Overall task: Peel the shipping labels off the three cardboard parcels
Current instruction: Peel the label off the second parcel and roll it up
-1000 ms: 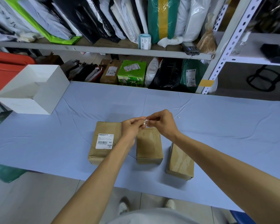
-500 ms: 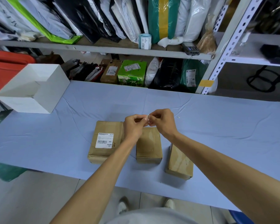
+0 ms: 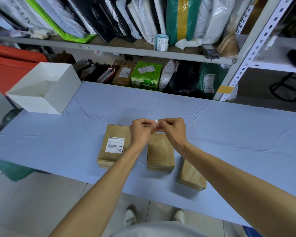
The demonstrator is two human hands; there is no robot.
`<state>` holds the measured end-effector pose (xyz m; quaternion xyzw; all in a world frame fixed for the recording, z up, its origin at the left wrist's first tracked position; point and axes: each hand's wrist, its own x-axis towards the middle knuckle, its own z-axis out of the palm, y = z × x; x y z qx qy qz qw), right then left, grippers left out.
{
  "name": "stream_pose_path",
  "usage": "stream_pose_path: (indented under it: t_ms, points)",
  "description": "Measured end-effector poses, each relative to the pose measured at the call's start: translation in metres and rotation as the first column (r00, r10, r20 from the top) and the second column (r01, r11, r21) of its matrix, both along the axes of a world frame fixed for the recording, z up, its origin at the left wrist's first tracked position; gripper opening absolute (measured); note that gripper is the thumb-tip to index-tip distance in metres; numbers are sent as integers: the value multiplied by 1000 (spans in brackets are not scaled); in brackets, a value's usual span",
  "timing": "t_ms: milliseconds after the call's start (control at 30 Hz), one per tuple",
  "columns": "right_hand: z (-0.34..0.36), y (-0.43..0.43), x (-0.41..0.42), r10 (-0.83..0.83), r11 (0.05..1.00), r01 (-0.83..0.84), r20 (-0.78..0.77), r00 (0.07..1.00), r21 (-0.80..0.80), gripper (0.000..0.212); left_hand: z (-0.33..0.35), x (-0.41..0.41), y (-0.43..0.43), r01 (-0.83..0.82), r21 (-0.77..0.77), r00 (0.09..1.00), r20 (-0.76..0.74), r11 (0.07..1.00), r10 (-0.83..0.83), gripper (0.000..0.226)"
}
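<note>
Risk: the label wad (image 3: 156,121) may cling to the fingertips instead of dropping free, if its adhesive is exposed.
Left hand (image 3: 140,132): fingers curled, pinching the wad above the far edge of the middle parcel (image 3: 160,153).
Right hand (image 3: 171,130): pinching the same wad, fingertips meeting the left's.
Remaining label (image 3: 114,146): stuck flat on the left parcel (image 3: 109,159), just beside the middle parcel.

Even soft light, faint shadows, wide-angle edge distortion

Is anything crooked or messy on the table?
The right parcel sits crooked, not lined up with its neighbours. A tiny white scrap lies on the cloth, off to the right of the right hand. That hand and the left hand pinch a small white wad.
</note>
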<state>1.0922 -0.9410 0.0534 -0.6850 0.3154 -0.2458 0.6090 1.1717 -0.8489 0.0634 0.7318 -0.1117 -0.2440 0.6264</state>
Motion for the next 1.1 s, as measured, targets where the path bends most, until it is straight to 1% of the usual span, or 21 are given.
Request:
stream_pose_path:
  t_ms: [67, 167, 267, 367, 467, 567, 700, 767, 833, 933, 1033, 1100]
  points:
    - [-1, 4, 2, 38, 999, -38, -15, 999, 7, 14, 0, 3, 3, -40, 12, 999, -4, 999, 40, 9]
    - [2, 8, 8, 129, 989, -130, -28, 991, -63, 8, -5, 9, 12, -89, 49, 996, 30, 995, 88, 8]
    - [6, 11, 17, 188, 969, -196, -69, 980, -151, 12, -9, 14, 21, -144, 84, 989, 43, 986, 141, 16]
    - [7, 18, 24, 189, 961, -201, -78, 979, -190, 12, -9, 18, 25, -184, 89, 983, 34, 979, 182, 24]
    - [8, 22, 31, 150, 972, -155, -43, 988, -176, 9, -4, 21, 30, -180, 28, 983, 33, 983, 179, 22]
    - [14, 20, 39, 138, 979, -140, -25, 990, -146, 6, 3, 24, 36, -145, -12, 987, 70, 989, 146, 10]
    - [17, 26, 50, 205, 965, -208, -37, 978, -158, 7, 11, 28, 50, -126, -32, 989, 71, 991, 128, 3]
    - [17, 34, 55, 231, 959, -237, -58, 971, -157, 9, 13, 29, 61, -129, -6, 989, 79, 992, 129, 5]
    - [16, 43, 61, 260, 946, -270, -77, 962, -178, 6, 13, 30, 73, -171, 29, 981, 95, 985, 167, 4]
    - [16, 60, 71, 296, 927, -310, -93, 951, -211, 6, 10, 34, 92, -215, 94, 964, 181, 972, 196, 6]
    - [14, 76, 77, 334, 912, -346, -90, 938, -220, 11, 4, 37, 112, -207, 156, 942, 297, 966, 154, 4]
    - [11, 87, 83, 354, 900, -369, -102, 929, -231, 11, 3, 39, 125, -198, 185, 929, 348, 963, 124, 10]
